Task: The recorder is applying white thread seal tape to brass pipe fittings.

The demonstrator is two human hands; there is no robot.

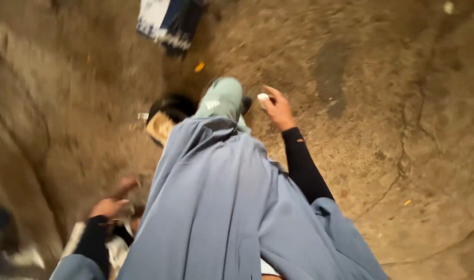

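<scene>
One small white object (263, 97) sits pinched between the fingertips of our right hand (277, 110), just above the centre of the frame; it is too small and blurred for us to say what it is. Our left hand (111, 203) hangs at the lower left with the fingers loosely spread, holding nothing that we can make out; something pale and patterned lies just under it, smeared by motion. Both forearms wear black sleeves (304, 166); a blue-grey garment (221, 207) fills the lower middle and hides our legs; a pale green shoe (222, 99) pokes out at its upper end. Beside the shoe lies a dark round thing (167, 116) with a tan patch, unclear; a blue and white item (167, 21) is cut off at the top edge; all rests on a cracked brown concrete floor (392, 135).
</scene>
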